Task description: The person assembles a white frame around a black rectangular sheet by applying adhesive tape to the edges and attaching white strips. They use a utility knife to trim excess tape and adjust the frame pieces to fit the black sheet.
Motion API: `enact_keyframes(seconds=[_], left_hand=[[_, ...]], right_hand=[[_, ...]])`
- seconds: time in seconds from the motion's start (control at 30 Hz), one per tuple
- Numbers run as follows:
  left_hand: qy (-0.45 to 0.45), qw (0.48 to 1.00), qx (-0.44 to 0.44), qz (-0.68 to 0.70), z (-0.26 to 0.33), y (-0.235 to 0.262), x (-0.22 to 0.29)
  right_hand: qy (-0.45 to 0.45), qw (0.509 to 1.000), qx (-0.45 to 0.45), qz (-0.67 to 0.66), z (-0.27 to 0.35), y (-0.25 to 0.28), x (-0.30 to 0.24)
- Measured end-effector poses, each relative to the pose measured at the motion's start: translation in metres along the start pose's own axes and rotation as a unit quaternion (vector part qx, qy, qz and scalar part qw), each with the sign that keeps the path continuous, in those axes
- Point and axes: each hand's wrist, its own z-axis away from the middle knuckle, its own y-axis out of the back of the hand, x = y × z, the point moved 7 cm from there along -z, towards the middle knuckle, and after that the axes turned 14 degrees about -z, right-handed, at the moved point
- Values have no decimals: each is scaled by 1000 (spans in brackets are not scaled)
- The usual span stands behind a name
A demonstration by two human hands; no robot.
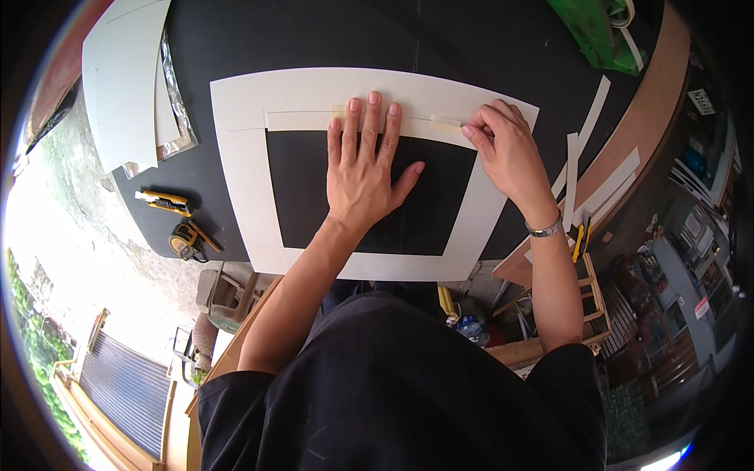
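Note:
A white cardboard frame (242,184) with a rectangular opening lies flat on the black tabletop. Along the far edge of the opening runs a narrow white card strip (298,122). My left hand (364,169) is spread flat over the strip and the opening, pressing down, fingers pointing away from me. One piece of tape (338,112) shows partly under its fingertips. Farther right, a second piece of pale tape (444,124) crosses the strip's edge. My right hand (504,149) is curled, its thumb and forefinger pinched at that tape's right end.
White sheets (126,71) are stacked at the far left. Nearer lie a yellow utility knife (165,202) and a tape measure (187,241). Cut white strips (572,169) and another yellow knife (582,238) are on the right. Green material (589,35) sits at the far right corner.

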Motion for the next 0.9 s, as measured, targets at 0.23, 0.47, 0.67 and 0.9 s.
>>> enact_keyframes(seconds=[0.23,0.47,0.67,0.9], left_hand=[[0,1000,3,-1,0,0,0],[1,1000,-1,-2,0,0,0],[3,1000,6,-4,1,2,-1],[2,1000,20,1,0,4,-1]], right_hand=[[-7,1000,-1,6,0,0,0],[-19,997,66,34,1,2,-7],[26,991,74,105,3,-1,-15],[206,972,24,106,-18,-9,-55]])
